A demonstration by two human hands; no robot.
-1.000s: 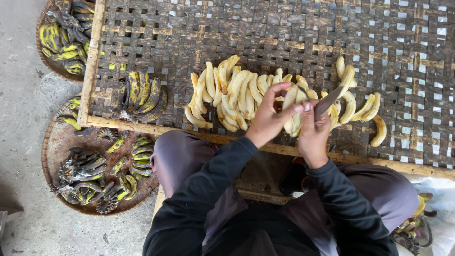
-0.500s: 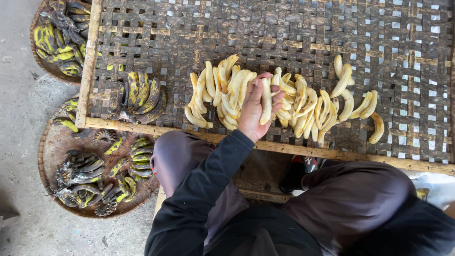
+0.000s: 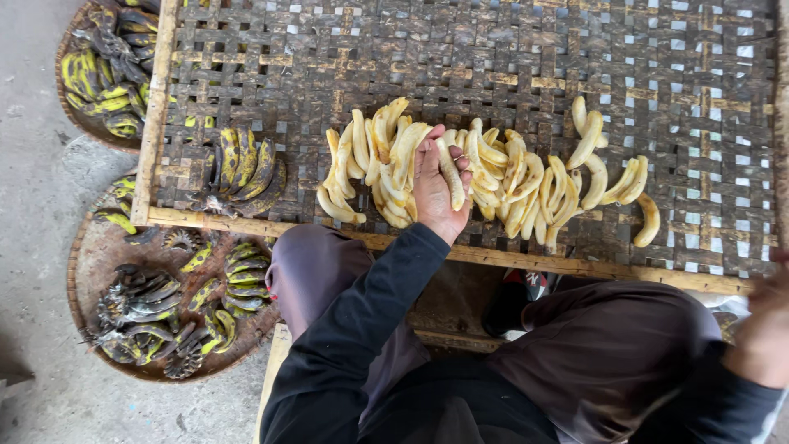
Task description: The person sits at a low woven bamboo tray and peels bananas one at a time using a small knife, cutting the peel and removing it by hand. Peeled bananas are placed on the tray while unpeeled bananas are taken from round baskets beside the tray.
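Observation:
My left hand reaches over the near rail onto a heap of peeled pale-yellow bananas lying on a woven bamboo drying tray. Its fingers are closed around one peeled banana, held against the heap. My right hand is low at the right edge of the view, blurred and partly cut off. Whether it holds anything cannot be made out. Dark sleeves cover both arms.
A bunch of blackened unpeeled bananas lies on the tray's left part. A round basket with peels and stalks sits on the concrete floor at the left. Another basket of dark-skinned bananas stands beyond it. My knees press against the tray's wooden rail.
A second ago both hands worked together over the heap. My right hand has since drawn back down to the right edge, while my left hand stays on the heap with a peeled banana.

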